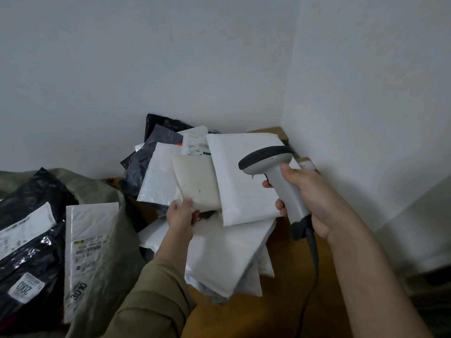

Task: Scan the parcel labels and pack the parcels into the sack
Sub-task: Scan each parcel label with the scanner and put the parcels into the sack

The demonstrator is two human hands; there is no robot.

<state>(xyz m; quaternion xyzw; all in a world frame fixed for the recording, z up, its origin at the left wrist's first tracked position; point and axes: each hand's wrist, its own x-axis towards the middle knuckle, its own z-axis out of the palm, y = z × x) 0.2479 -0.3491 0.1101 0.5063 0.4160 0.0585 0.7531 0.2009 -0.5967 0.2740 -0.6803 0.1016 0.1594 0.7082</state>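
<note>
My right hand (308, 198) grips the handle of a grey barcode scanner (273, 167), its dark head pointing left over the pile. My left hand (181, 215) pinches the lower edge of a small cream parcel (197, 181) lying on the heap. A large white padded envelope (246, 179) sits just to its right, under the scanner. More white and grey parcels (219, 254) are stacked below and behind. At the left, the olive sack (107, 240) stands open with a labelled white parcel (87, 247) and black bags (31, 240) inside.
The pile rests on a brown surface (280, 311) in a corner of white walls (366, 93). The scanner's dark cable (314, 264) hangs down by my right forearm. A grey poly bag (141, 164) leans at the back of the heap.
</note>
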